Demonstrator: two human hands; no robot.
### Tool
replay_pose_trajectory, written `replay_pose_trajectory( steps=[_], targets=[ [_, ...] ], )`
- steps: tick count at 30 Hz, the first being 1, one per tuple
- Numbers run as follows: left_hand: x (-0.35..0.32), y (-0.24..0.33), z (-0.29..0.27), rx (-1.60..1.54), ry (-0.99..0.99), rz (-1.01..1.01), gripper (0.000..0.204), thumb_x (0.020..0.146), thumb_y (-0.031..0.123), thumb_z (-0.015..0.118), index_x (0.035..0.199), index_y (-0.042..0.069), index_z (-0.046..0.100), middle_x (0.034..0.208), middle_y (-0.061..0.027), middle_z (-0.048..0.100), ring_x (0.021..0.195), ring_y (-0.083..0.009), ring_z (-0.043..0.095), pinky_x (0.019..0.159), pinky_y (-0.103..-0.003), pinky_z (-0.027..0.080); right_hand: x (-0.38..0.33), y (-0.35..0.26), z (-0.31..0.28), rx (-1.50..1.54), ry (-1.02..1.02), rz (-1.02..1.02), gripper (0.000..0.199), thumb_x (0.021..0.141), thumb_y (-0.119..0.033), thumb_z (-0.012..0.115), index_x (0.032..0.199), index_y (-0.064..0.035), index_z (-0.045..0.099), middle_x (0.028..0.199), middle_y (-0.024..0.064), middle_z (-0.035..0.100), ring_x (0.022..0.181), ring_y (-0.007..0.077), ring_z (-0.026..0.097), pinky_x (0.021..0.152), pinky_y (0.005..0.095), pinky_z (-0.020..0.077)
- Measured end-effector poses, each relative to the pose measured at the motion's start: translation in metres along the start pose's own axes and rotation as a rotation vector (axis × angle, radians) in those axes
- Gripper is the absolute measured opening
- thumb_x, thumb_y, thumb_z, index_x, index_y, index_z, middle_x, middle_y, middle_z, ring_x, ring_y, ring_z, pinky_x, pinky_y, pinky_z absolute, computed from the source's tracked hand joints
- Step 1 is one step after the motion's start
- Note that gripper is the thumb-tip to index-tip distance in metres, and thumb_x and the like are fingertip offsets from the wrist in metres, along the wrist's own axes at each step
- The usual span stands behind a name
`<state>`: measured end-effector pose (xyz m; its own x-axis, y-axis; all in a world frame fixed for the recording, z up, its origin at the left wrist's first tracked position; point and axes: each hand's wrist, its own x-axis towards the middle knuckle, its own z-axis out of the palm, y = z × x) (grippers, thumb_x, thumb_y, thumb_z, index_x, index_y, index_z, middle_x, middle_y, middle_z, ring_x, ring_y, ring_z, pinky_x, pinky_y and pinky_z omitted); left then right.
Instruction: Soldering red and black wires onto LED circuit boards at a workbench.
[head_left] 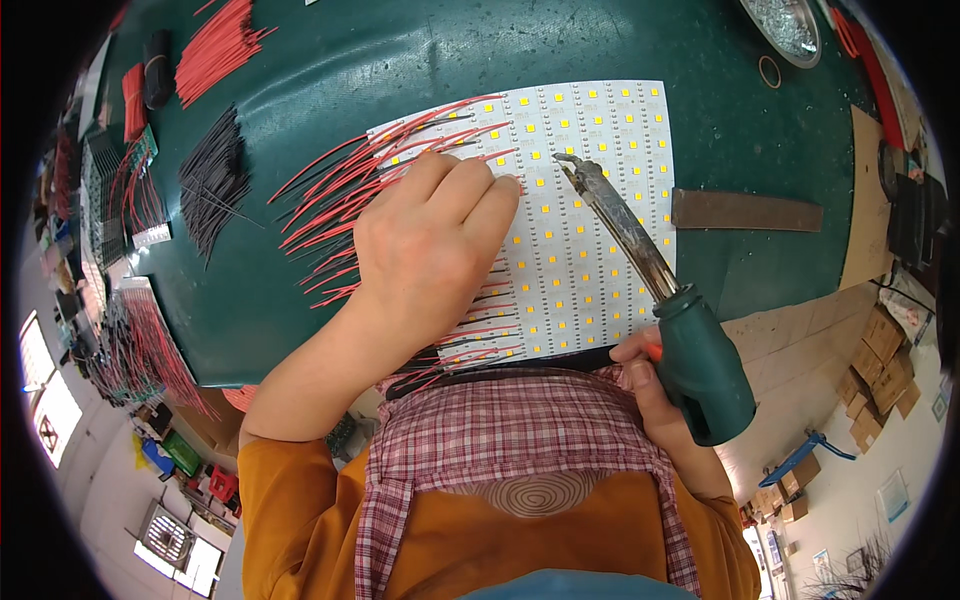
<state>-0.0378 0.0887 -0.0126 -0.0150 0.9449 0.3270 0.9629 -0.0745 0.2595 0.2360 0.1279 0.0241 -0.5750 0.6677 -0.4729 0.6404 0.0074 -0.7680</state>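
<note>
Left hand (435, 235): curled over the white LED sheet (598, 265), among red and black wires (385, 145).
Right hand (655, 405): partly behind the green handle (712, 365) of a soldering iron (632, 236), grip unclear.
Iron tip (568, 161): right of the left hand.
Green mat (520, 45): beneath, a brown strip (750, 211) beside the sheet.

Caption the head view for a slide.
Left hand over red and black wires on an LED panel; right hand holding a soldering iron.

a red plaid apron (520, 418) overlies a mustard top (560, 545).
</note>
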Motion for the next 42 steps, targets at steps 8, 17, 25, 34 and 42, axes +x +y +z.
replay_pose_trajectory(
  steps=[8,17,25,34,42],
  targets=[
    [0.003,0.005,-0.006,-0.040,0.018,-0.038,0.024,0.068,0.004,0.068,0.091,0.007,0.069,0.084,-0.0027,0.062,0.078,-0.0203,0.061,0.059,-0.031,0.050,-0.004,0.013,0.008,0.896,-0.036,0.208,0.038,0.083,-0.002,0.070,0.118,0.0030,0.055,0.094,0.0112,0.071,0.086,0.0168,0.070,0.079,0.0269,0.0562],
    [-0.003,0.012,-0.006,-0.095,-0.013,-0.080,0.026,0.068,-0.004,0.071,0.093,0.005,0.071,0.081,-0.0034,0.064,0.075,-0.0212,0.061,0.062,-0.032,0.050,-0.009,0.019,0.012,0.313,0.009,-0.109,0.021,0.095,-0.006,0.058,0.115,-0.0032,0.055,0.095,0.0091,0.065,0.074,0.0083,0.056,0.070,0.0250,0.0494],
    [-0.004,0.008,0.000,-0.023,0.035,-0.013,0.027,0.066,0.009,0.066,0.093,0.006,0.070,0.080,-0.0022,0.058,0.075,-0.0189,0.060,0.056,-0.029,0.048,-0.009,0.024,0.006,0.060,-0.065,-0.163,0.019,0.094,-0.007,0.059,0.113,-0.0048,0.055,0.095,0.0095,0.065,0.076,0.0089,0.057,0.071,0.0252,0.0491],
    [-0.006,0.010,0.000,-0.002,0.019,0.002,0.028,0.067,0.010,0.066,0.094,0.006,0.069,0.081,-0.0020,0.056,0.076,-0.0181,0.059,0.054,-0.029,0.047,-0.011,0.021,0.009,0.158,-0.045,-0.104,0.024,0.087,-0.007,0.066,0.110,-0.0017,0.060,0.093,0.0074,0.067,0.076,0.0139,0.063,0.067,0.0272,0.0522],
    [-0.001,0.011,-0.002,-0.003,0.041,0.031,0.026,0.067,0.010,0.066,0.092,0.006,0.068,0.084,-0.0026,0.058,0.077,-0.0187,0.059,0.056,-0.029,0.048,-0.016,0.021,0.009,0.155,0.033,-0.089,0.035,0.082,-0.003,0.071,0.115,0.0027,0.057,0.086,0.0082,0.072,0.079,0.0152,0.071,0.071,0.0276,0.0565]
  ],
)
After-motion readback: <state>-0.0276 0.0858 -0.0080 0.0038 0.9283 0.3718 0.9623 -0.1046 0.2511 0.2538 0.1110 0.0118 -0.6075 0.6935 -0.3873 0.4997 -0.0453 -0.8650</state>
